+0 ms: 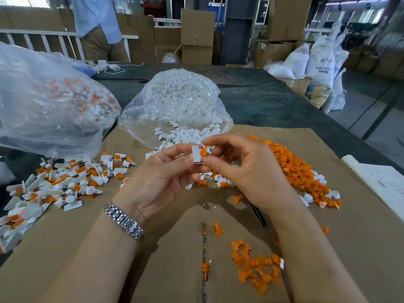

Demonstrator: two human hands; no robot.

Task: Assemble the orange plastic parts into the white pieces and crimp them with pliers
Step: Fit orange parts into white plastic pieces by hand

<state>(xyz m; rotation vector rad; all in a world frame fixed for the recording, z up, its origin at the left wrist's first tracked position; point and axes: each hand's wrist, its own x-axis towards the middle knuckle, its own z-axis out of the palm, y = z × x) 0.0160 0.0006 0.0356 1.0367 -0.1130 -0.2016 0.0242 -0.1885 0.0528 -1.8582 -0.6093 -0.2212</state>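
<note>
Above the cardboard work surface my left hand (161, 176) pinches a white piece (196, 153) between thumb and fingers. My right hand (244, 169) pinches an orange part (203, 152) against the side of that white piece. A heap of loose orange parts (295, 167) lies to the right, and a smaller scatter of orange parts (255, 265) sits near my right forearm. A dark handle of the pliers (259, 216) pokes out from under my right wrist; the rest is hidden.
A pile of white pieces with orange parts in them (56, 182) lies at the left. A clear bag of white pieces (175, 106) stands open behind my hands, and a bigger clear bag (43, 101) sits far left. A person (98, 29) stands beyond the table. Papers (384, 184) lie at the right.
</note>
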